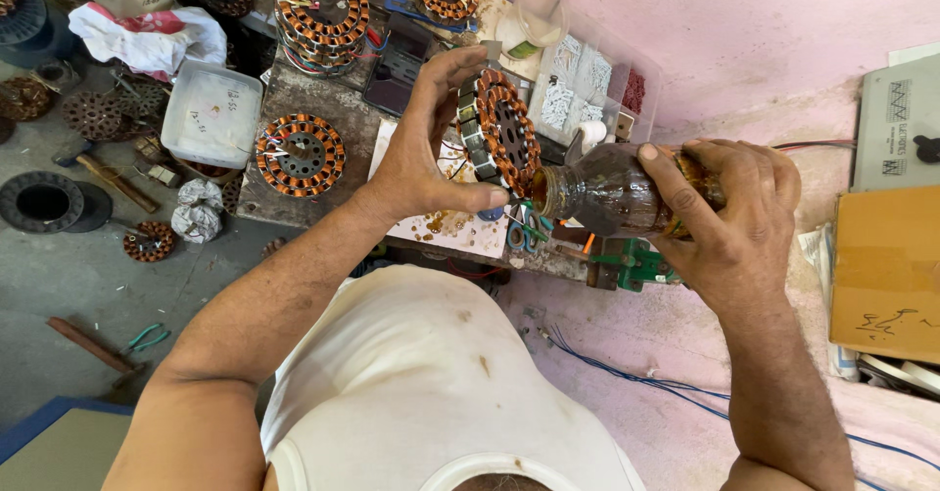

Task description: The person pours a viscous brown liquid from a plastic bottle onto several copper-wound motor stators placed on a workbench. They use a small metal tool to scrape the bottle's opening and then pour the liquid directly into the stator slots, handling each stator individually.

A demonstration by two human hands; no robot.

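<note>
Two hands meet above the tabletop (294, 207), and you hold one item in each. Far left, on the floor (78, 295), lie a hammer (88, 346), small green pliers (147, 336) and loose wound cores. Next comes a translucent plastic box (212, 111) and, just beside it on the tabletop, a spare copper-wound stator (300, 154); a stack of further stators (321, 9) stands behind.

Your left hand (423, 163) holds the working stator (499, 131) raised and tilted on edge, fingers (441, 80) curled over its rim and the thumb pressed beneath, so the hand is clamped on it. Directly below lies a white sheet (446, 229), already spotted with brown drips.

Your right hand (729, 217) is wrapped tight around a brown bottle (612, 192), tipped on its side with the mouth just beside the stator's lower edge.

Risks, as judged: tip the bottle too steeply and the liquid may surge, overrun the windings and run onto your left thumb or off the sheet onto the scissors (529, 229) below. A wet grip could let the stator slip. Blue wires (636, 378) trail at the right, near your forearm, and could snag.
</note>
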